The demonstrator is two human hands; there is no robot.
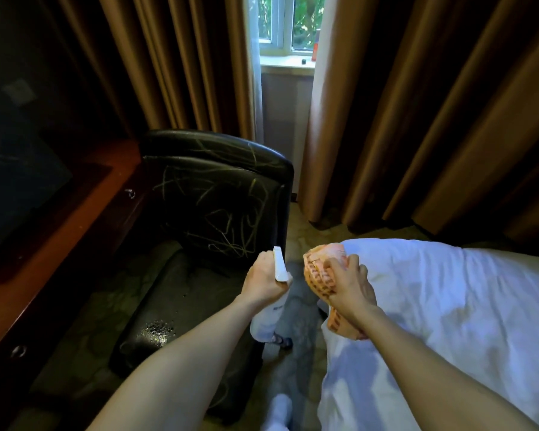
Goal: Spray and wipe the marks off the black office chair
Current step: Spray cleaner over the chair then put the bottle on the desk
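Note:
The black office chair (199, 231) stands left of centre, its backrest covered in pale yellowish scribble marks (227, 209). Wet droplets glisten on the front of its seat (156, 329). My left hand (263, 279) is closed around a white spray bottle (273, 309), whose nozzle points at the backrest from just in front of the seat. My right hand (347, 286) grips a bunched orange patterned cloth (321, 269) beside the bottle, over the edge of the bed.
A bed with white bedding (448, 321) fills the right side. A reddish wooden desk with drawers (59, 244) runs along the left, a dark screen on it. Brown curtains (417, 119) and a window (285, 26) lie behind the chair. Patterned carpet (302, 237) separates chair and bed.

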